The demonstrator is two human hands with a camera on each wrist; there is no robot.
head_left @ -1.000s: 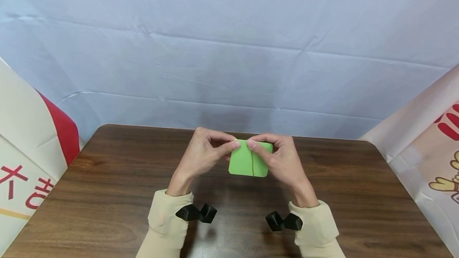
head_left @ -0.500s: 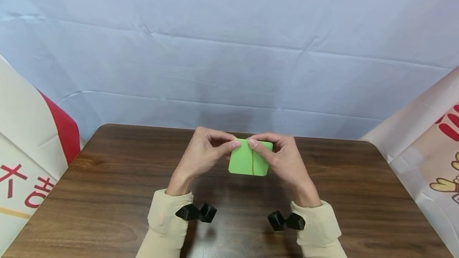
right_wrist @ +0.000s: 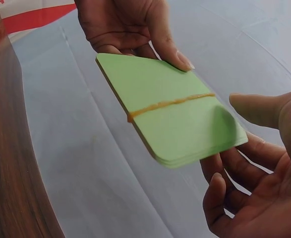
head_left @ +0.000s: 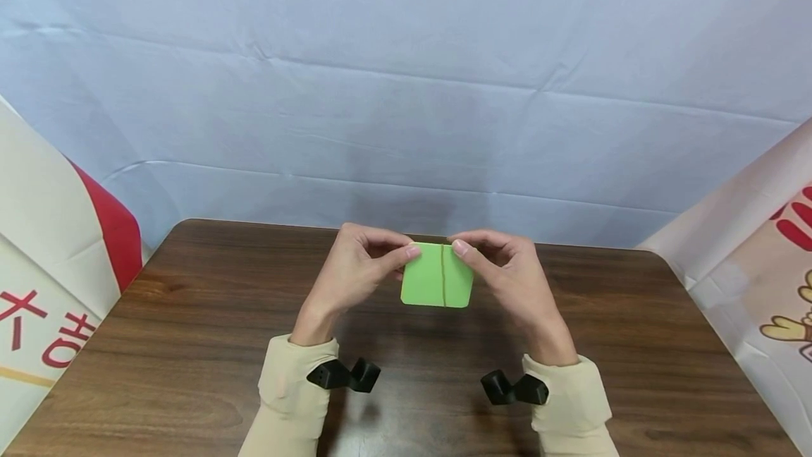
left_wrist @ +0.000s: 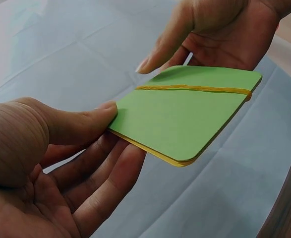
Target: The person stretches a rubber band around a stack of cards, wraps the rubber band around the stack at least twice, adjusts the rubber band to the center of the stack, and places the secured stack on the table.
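Observation:
A small stack of green cards [head_left: 421, 281] with rounded corners is held up over the table. A yellowish rubber band [left_wrist: 195, 89] runs once across its face, nearer the right hand. At the stack's left upper corner my left hand [head_left: 355, 273] pinches it, thumb on the face and fingers behind. My right hand [head_left: 517, 284] is at the other side: in the right wrist view its thumb [right_wrist: 257, 110] stands off the cards, casting a shadow on them, and its fingers lie behind the edge. A yellow layer shows under the green in the left wrist view.
The brown wooden table [head_left: 190, 344] lies beneath both hands. A pale cloth backdrop [head_left: 406, 90] hangs behind it, with printed banners on either side. Each cream sleeve carries a black wrist camera, the left camera [head_left: 345, 376] and the right camera [head_left: 514, 388].
My right hand has moved slightly right and its thumb has come off the cards. The rubber band now lies straighter across the stack. My left hand has shifted slightly left with the cards.

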